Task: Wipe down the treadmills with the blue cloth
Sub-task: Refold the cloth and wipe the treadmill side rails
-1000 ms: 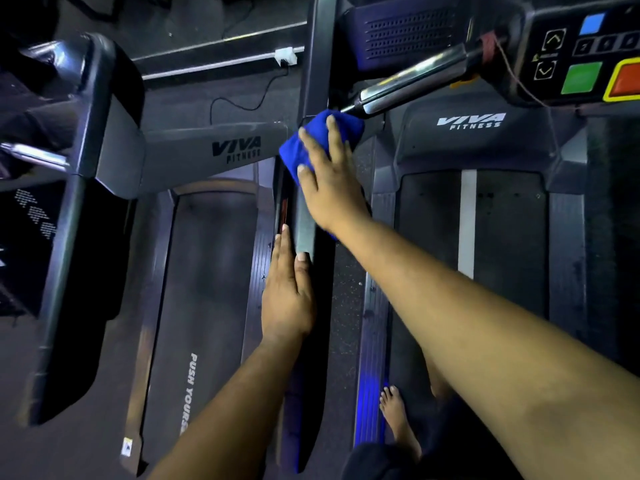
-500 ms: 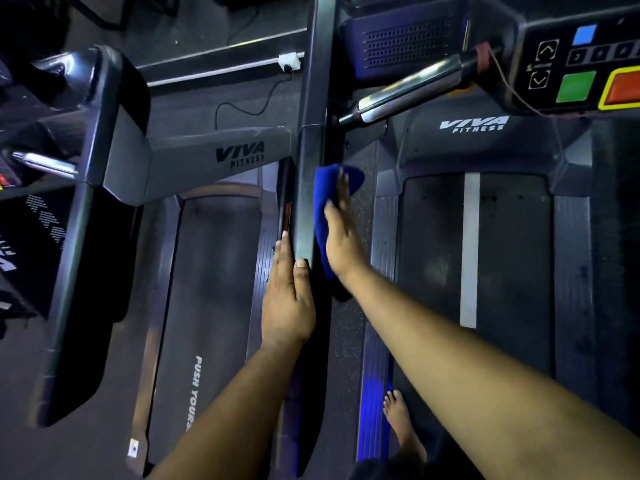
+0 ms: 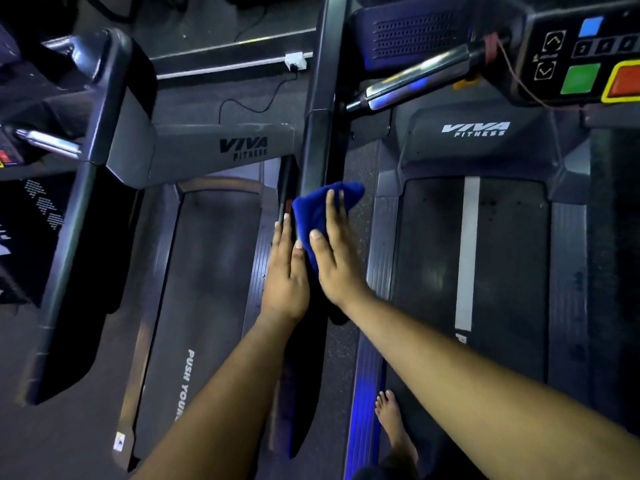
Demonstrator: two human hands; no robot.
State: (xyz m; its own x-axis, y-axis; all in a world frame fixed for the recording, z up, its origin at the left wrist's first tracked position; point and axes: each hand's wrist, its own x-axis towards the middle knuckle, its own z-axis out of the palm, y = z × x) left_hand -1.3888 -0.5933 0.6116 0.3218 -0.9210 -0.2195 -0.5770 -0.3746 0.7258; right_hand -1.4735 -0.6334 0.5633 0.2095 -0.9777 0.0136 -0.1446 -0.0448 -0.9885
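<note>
The right hand (image 3: 337, 263) lies flat, fingers straight and spread, pressing the blue cloth (image 3: 313, 211) onto the dark rail (image 3: 317, 161) between the two treadmills; the cloth sits under and just ahead of the fingertips. The left hand (image 3: 285, 271) rests open and flat on the same rail, just beside the cloth, touching its near edge. By my judgement the job is in its early-to-middle part: only this rail is being wiped, while the rail stretch beyond the cloth, the chrome handle (image 3: 415, 83), console (image 3: 585, 53), both belts and side strips look not yet touched.
</note>
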